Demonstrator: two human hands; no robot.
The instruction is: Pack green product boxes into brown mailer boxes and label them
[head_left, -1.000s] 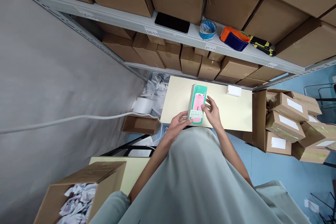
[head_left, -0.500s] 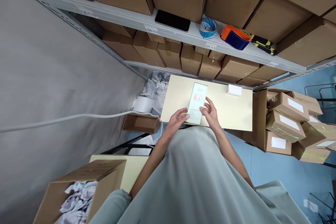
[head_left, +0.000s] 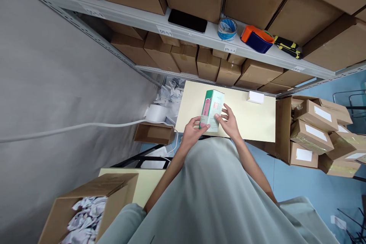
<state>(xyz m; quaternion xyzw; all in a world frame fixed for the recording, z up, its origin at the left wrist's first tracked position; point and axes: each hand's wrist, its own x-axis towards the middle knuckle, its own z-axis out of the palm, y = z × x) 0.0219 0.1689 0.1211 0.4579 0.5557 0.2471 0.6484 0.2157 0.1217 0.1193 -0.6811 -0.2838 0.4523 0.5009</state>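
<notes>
A tall green and pink product box (head_left: 212, 109) is held over the near edge of a pale yellow table (head_left: 257, 122). My left hand (head_left: 192, 132) grips its lower left corner with curled fingers. On the box's right side rests my right hand (head_left: 228, 122), fingers bent against it. The box is turned so that a green side and a white printed side both show. A small white box (head_left: 255, 97) lies on the table near its far right corner.
Metal shelving with brown cartons runs along the back; a black phone (head_left: 187, 21), tape roll (head_left: 227, 29), orange-blue tape dispenser (head_left: 256, 39) and a yellow-black tool (head_left: 287, 44) lie on the shelf. Labelled cartons (head_left: 314, 133) stack at right. An open carton of crumpled paper (head_left: 82, 213) sits at lower left.
The box has been rotated in both hands: the pink front showed first, then the white printed back, and now an edge with green and white sides. Both hands stayed on it.
</notes>
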